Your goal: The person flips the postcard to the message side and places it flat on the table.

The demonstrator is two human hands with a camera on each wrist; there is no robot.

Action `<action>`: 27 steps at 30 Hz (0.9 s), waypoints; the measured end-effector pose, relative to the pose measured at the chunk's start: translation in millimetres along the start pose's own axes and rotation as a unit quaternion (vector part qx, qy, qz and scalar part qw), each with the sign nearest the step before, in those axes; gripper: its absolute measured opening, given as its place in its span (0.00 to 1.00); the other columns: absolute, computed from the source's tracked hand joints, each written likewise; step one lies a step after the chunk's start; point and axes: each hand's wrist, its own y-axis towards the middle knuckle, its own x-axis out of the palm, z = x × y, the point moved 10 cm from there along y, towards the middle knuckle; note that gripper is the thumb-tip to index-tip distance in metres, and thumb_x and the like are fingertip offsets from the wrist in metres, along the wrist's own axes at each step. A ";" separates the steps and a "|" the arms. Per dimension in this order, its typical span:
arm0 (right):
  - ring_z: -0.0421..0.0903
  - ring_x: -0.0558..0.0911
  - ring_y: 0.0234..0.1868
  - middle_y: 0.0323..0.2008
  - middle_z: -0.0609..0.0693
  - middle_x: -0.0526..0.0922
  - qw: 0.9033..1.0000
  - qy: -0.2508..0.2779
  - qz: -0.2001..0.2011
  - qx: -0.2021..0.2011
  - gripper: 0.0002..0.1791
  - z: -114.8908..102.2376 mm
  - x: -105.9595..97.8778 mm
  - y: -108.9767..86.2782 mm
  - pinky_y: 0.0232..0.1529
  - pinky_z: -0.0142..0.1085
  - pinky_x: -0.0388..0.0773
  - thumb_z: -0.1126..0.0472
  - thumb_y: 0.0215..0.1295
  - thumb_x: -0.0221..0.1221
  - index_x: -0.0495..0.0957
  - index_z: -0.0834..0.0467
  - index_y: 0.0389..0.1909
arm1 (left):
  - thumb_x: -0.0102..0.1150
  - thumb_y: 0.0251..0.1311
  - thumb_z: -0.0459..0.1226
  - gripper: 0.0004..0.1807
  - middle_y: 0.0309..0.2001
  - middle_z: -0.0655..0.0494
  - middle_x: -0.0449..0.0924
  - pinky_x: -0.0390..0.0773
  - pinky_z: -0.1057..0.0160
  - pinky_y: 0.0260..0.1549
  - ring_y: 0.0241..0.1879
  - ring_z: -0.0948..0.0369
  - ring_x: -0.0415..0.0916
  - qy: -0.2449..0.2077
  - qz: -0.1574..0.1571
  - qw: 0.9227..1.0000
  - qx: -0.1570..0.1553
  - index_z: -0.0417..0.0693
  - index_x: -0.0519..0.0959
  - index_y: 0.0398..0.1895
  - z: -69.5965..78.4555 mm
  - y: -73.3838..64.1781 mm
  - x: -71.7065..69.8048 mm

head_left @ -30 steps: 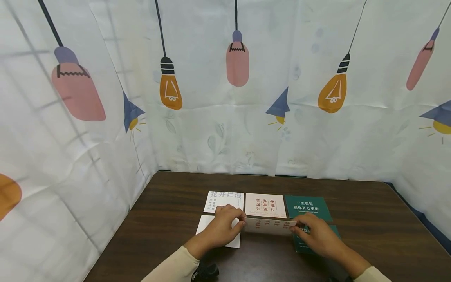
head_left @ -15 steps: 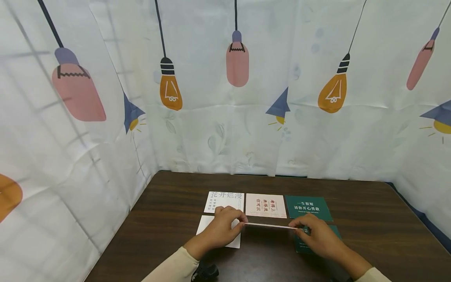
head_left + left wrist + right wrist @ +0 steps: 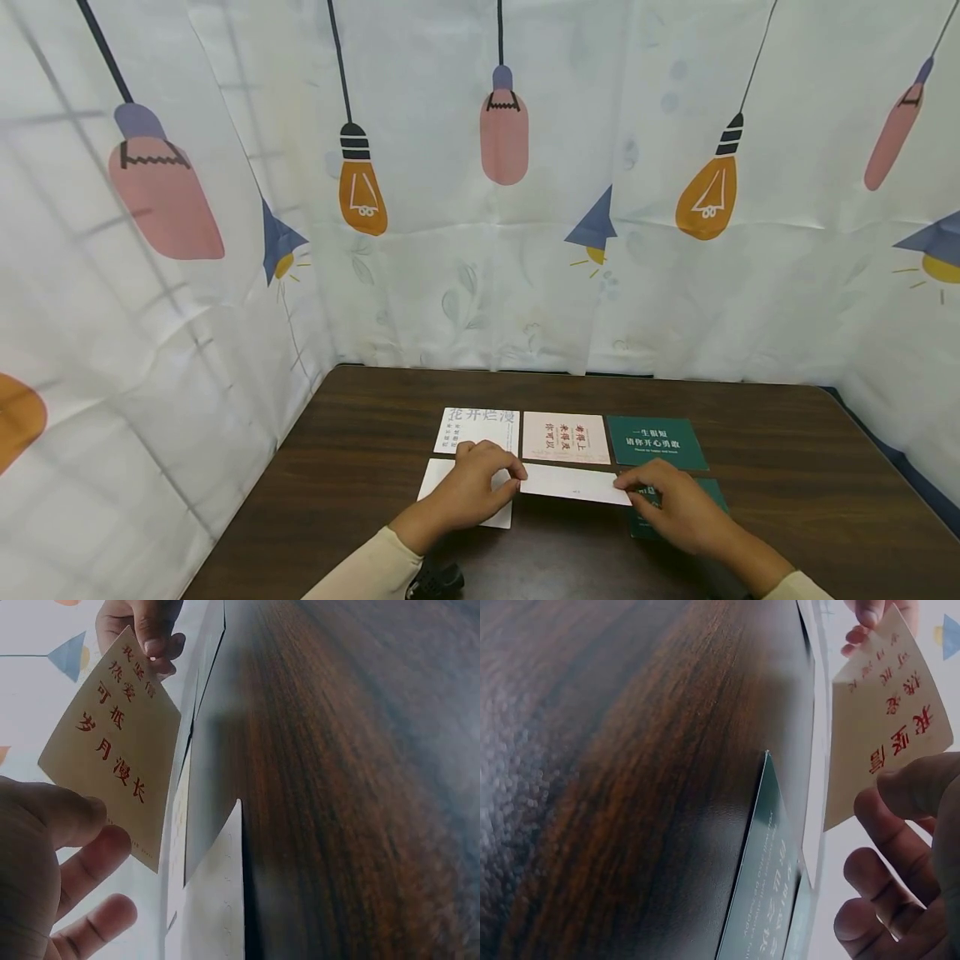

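Observation:
A card is held above the table between both hands; its plain white face (image 3: 573, 483) shows in the head view, while the left wrist view catches its cream face with red characters (image 3: 112, 727). My left hand (image 3: 480, 482) pinches the card's left end between thumb and fingers. At the opposite end, my right hand (image 3: 675, 500) pinches it the same way. Under my left hand lies a white card (image 3: 495, 512), partly covered. A dark green card (image 3: 643, 523) lies partly hidden beneath my right hand.
Behind the hands, a white card with grey characters (image 3: 480, 425), a pale pink card with red characters (image 3: 566, 437) and a green card (image 3: 656, 442) lie in a row on the brown wooden table (image 3: 375, 442). A printed white curtain (image 3: 450, 292) hangs behind.
The held card has tilted: its red-lettered face showed at first, then only its thin edge, and now its plain white face. Both hands stay in nearly the same places.

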 end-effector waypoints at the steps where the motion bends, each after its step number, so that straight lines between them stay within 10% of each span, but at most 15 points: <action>1: 0.38 0.75 0.38 0.44 0.37 0.82 1.000 0.000 -0.002 -0.001 0.15 -0.1 0.3 0.0 0.32 0.32 0.74 0.67 0.66 0.67 0.85 0.46 0.48 | 0.67 0.64 0.33 0.07 0.39 0.73 0.81 0.57 0.50 0.47 0.45 0.66 0.72 -0.001 -0.002 1.000 -0.001 0.58 0.84 0.38 -0.4 -0.3 0.5; 27: 0.33 0.75 0.44 0.41 0.29 0.77 0.996 -0.028 -0.056 0.057 0.11 10.4 13.2 0.4 0.43 0.37 0.79 0.44 0.70 0.64 0.85 0.42 0.48 | 0.68 0.64 0.42 0.02 0.37 0.79 0.80 0.53 0.49 0.47 0.47 0.67 0.69 -0.006 -0.051 0.998 -0.021 0.63 0.86 0.36 -7.0 -2.4 15.1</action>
